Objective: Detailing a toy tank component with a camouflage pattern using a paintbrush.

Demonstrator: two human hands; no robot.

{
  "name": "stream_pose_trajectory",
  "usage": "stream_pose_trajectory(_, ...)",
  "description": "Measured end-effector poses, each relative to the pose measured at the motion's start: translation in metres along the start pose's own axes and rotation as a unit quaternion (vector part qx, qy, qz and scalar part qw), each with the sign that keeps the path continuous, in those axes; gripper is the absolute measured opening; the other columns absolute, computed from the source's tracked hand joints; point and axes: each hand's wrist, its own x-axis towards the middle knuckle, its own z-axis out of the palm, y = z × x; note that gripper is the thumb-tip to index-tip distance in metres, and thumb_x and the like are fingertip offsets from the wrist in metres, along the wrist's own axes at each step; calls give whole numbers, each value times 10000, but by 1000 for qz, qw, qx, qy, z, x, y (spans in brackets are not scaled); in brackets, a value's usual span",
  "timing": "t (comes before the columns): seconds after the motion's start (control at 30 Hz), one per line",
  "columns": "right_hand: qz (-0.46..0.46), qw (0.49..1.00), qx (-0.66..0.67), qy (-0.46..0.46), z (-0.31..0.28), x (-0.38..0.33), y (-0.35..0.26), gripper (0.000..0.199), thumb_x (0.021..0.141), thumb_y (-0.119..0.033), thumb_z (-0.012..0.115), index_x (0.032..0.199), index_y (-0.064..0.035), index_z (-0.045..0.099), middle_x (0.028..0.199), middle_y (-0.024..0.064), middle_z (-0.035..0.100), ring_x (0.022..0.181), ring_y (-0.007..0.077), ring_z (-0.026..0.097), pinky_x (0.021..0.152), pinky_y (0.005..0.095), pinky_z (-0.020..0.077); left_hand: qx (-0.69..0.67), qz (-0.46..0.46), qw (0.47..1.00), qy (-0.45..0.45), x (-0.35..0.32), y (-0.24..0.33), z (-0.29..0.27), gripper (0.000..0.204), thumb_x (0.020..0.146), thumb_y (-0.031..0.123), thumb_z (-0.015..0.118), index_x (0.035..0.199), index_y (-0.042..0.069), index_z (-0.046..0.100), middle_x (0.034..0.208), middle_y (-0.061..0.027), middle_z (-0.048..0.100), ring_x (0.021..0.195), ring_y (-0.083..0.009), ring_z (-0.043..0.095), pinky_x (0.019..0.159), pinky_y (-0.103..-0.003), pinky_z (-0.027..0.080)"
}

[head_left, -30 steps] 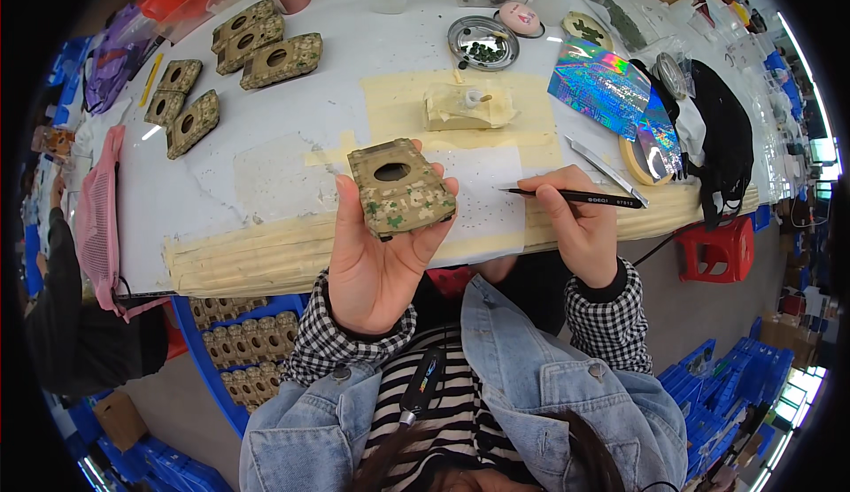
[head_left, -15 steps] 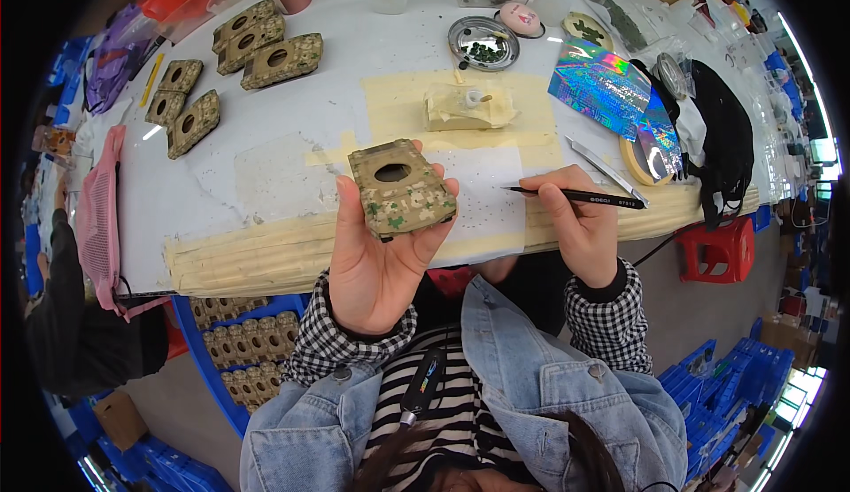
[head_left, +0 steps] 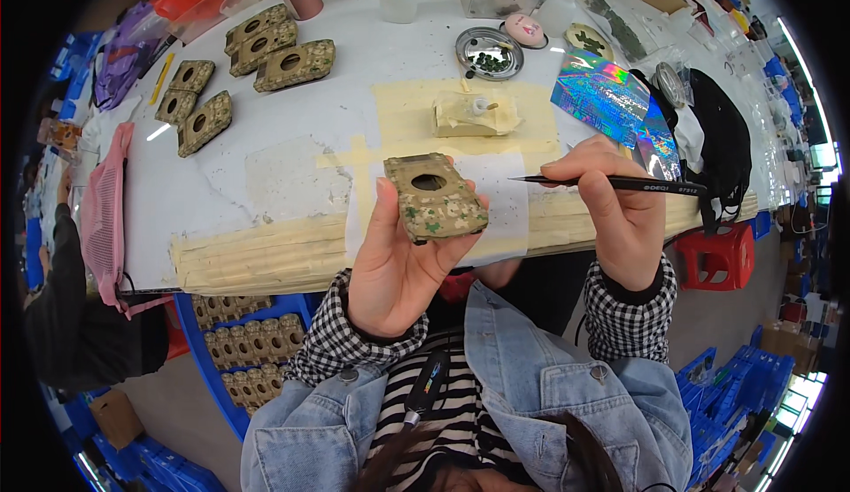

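Note:
My left hand (head_left: 390, 284) holds a small camouflage-patterned tank hull (head_left: 443, 213), with a round dark hole in its top, between the thumb and fingers. The hull is tilted up toward me, its green-spotted end nearest. In my right hand (head_left: 624, 217) are slim black tweezers (head_left: 637, 184), pinched between thumb and fingers. Their fine tip points left, a little to the right of the hull and apart from it. Beneath both hands lies a white paper sheet (head_left: 505, 217) with tiny specks on it.
Several more hulls (head_left: 297, 65) stand at the back left. A round dish (head_left: 516, 69) of small dark green bits sits beyond a tape-wrapped block (head_left: 452, 124). Shiny holographic sheets (head_left: 598, 93) lie right. A blue crate (head_left: 212, 386) of hulls is below the table; a person's dark sleeve (head_left: 88, 315) shows left.
My left hand has moved the hull slightly right and nearer to me. My right hand has shifted right and up, with the tweezers now lying more level.

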Motion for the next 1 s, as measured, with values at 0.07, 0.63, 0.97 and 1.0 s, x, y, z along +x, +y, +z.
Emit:
stream_pose_trajectory(0.07,-45,998,4,-36,1,9,-10,148,883,-93,578,935,4,677,861,106,655,821,192,578,755,304,441,10,-21,999,22,0,-1,0,667,967,461,352,1408,-13,195,1376,-184,373,1221,-319,458,1036,-401,426)
stream_pose_trajectory(0.63,-15,990,49,-135,27,28,-32,191,862,-142,610,909,29,682,843,117,668,800,201,605,726,303,466,16,-35,999,-7,-5,-1,6,571,982,472,251,1314,20,362,1265,-139,499,1148,-228,536,953,-326,501)
stream_pose_trajectory(0.97,-64,984,31,-166,25,33,-29,130,818,-11,638,937,29,673,863,122,667,773,211,608,700,299,483,14,-40,999,-11,-6,-1,4,572,982,475,246,1307,21,370,1262,-137,505,1147,-228,538,954,-323,501)
stream_pose_trajectory(1.0,-65,983,29,-166,25,33,-29,131,817,-10,638,938,29,673,861,122,667,773,211,608,699,299,483,12,-41,999,-12,-6,-1,4,571,982,475,246,1306,22,370,1260,-137,507,1146,-228,539,954,-323,501)
